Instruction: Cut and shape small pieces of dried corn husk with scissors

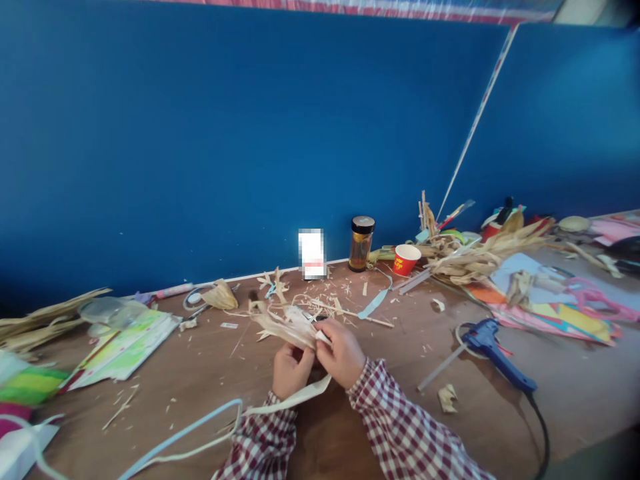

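In the head view a pale dried corn husk [283, 328] spreads out above my fingers, its ragged end pointing to the upper left. My left hand [291, 370] pinches its lower edge between thumb and fingers. Close against it, my right hand [343, 353] grips the husk's right end with bent fingers. A whitish flat strip [300, 398] hangs below the hands and runs down to the left; its upper end is partly hidden. Behind the hands lie thin husk shreds [327, 307] on the brown table [200, 400].
To the right lies a blue glue gun [493, 347] with a black cord. A lidded jar [361, 245] and red paper cup [407, 260] stand near the blue partition [240, 140]. Husks [470, 257] and pink scissors [595, 300] lie right; painted sheets [125, 343] lie left.
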Available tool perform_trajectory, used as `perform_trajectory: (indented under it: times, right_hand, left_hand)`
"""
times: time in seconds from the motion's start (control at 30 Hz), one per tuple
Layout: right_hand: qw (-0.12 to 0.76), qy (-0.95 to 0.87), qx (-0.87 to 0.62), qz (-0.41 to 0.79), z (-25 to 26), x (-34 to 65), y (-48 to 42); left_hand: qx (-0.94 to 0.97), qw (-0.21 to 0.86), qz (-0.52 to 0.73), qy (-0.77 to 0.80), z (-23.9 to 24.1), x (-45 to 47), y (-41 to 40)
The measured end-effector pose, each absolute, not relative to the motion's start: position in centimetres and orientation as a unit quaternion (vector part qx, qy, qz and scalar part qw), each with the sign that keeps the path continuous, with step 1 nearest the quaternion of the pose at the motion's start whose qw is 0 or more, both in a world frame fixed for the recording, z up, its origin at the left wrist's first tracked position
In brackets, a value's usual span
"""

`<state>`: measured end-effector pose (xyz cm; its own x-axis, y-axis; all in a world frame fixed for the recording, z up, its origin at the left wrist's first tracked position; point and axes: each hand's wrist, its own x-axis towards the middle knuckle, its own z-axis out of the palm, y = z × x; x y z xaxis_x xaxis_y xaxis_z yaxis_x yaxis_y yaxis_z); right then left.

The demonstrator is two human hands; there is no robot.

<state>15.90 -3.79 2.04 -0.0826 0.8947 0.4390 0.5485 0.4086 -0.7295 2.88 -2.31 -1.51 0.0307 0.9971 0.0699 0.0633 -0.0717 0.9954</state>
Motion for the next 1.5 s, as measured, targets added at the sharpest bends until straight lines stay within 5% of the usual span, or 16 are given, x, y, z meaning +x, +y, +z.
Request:
perform_trajectory:
  times: [0.23, 0.47, 0.77, 1.07, 1.5]
  right_hand:
    - [0.459, -0.663, -0.539, 0.242, 1.5, 15.5, -3.8]
    - [0.579, -0.520, -0.543, 0.315, 0.7, 15.2, -3.0]
    - [0.559, -0.573, -0.524, 0.290, 1.8, 14.5, -4.3]
    - [0.691, -0.318, -0.441, 0.476, 1.0, 13.3, -3.4]
    - [0.674, -0.232, -0.397, 0.579, 0.9, 14.2, -2.7]
  left_hand:
    - [0.594, 0.375, 0.473, 0.533, -1.2, 3.2, -2.9]
    - [0.312, 0.597, 0.556, 0.486, -1.7, 4.1, -2.3]
    - [0.358, 0.572, 0.532, 0.511, -1.5, 3.9, -2.5]
    - [0.170, 0.718, 0.567, 0.367, -0.6, 3.7, -1.8]
    - [0.366, 0.724, 0.502, 0.299, 0.0, 3.5, -2.7]
